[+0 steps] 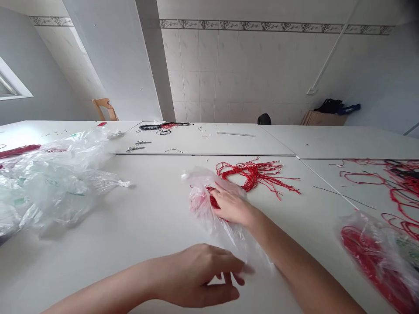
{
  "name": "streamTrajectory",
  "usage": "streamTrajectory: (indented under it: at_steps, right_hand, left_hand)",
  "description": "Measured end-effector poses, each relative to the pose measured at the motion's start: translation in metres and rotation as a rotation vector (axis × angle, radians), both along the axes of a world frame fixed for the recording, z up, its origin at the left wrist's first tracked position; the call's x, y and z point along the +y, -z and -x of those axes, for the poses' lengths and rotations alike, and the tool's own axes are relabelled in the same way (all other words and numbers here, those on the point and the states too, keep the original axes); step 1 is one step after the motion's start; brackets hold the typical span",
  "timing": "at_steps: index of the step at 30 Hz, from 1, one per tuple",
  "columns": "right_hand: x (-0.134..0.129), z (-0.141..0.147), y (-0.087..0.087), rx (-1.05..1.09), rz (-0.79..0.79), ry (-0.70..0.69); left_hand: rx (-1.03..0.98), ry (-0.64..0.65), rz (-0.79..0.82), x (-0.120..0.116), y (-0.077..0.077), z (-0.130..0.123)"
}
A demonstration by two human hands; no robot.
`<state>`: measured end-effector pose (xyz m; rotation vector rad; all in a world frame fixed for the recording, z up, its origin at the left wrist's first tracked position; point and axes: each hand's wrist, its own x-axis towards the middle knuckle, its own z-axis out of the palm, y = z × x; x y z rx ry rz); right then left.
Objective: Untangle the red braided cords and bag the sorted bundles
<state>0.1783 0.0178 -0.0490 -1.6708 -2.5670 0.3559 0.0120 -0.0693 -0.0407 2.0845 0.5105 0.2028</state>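
Right hand [231, 207] reaches into plastic bag [233, 235] onto red cords [214, 202], grip unclear; left hand [199, 274] nearby, thumb and fingers apart

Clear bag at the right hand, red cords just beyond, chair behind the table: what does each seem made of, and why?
Clear bag: thin, shiny plastic film, by its see-through creases and highlights.
Red cords: probably textile, perhaps slightly glossy; they bend in loose loops, though the fibre is unclear.
Chair: likely wood, smooth-looking, from its warm tan colour.
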Motion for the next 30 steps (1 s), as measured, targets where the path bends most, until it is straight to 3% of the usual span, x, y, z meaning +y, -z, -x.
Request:
streamTrajectory:
  at_steps: [3, 6, 8, 10, 15, 19, 25, 30]
  right_hand:
    - [-0.017, -0.020, -0.028, 0.064, 0.024, -0.069]
    - [-0.039, -0.051, -0.059, 0.266, 0.036, -0.159]
    - [-0.055, -0.070, -0.070, 0.299, 0.069, -0.211]
    - [-0.068, -0.082, -0.070, 0.285, 0.077, -0.282]
    - [-0.081, -0.082, -0.053, 0.215, 0.069, -0.336]
    - [-0.075, -0.072, -0.053, 0.154, 0.201, -0.261]
    - [-0.060, -0.079, -0.065, 0.223, 0.351, -0.215]
    - [-0.053, -0.104, -0.077, 0.313, 0.115, -0.080]
  left_hand:
    - [-0.010, -0.156, -0.101, 0.010, -0.025, 0.027]
    - [0.013, -0.441, -0.381, 0.021, -0.051, 0.061]
    - [0.064, -0.646, -0.592, 0.027, -0.064, 0.076]
    - [0.137, -0.788, -0.705, 0.031, -0.071, 0.082]
    - [0.459, -0.852, -0.717, 0.045, -0.074, 0.065]
    - [0.526, -0.919, -0.752, 0.064, -0.080, 0.068]
    - [0.417, -1.160, -0.710, 0.079, -0.089, 0.110]
    - [0.083, -1.364, -0.666, 0.073, -0.097, 0.111]
